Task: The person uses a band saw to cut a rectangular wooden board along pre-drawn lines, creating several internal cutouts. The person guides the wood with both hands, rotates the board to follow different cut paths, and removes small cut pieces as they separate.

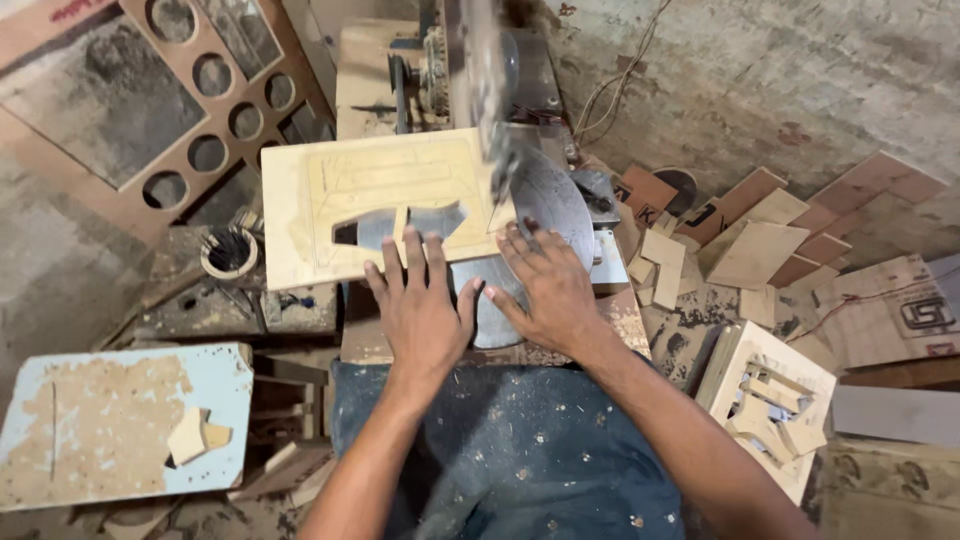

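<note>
Both hands are flat on the work, nothing gripped, just pressing down with the fingers spread. My left hand (420, 305) lies palm down on the near edge of the plywood panel (385, 205), fingertips reaching right up to the cutout (405, 225) already sawn into it. My right hand (548, 285) sits just beside it, open too, fingers resting where the panel's right corner meets the round metal saw table (550, 200). The panel lies flat on that table, tilted a bit to my left, with pencil lines marked across its face. The saw blade (497, 150) comes down at the panel's right edge, just above my right fingertips, and it's all blur.

Around me it's the usual mess: a pile of plywood offcuts (760, 240) off to the right against the wall, a pale cut-out panel (768, 405) leaning near my right elbow, a worn light blue board (120, 420) at lower left with small scraps on it, and a brown board with round holes (210, 110) at upper left. Sawdust all over my lap.
</note>
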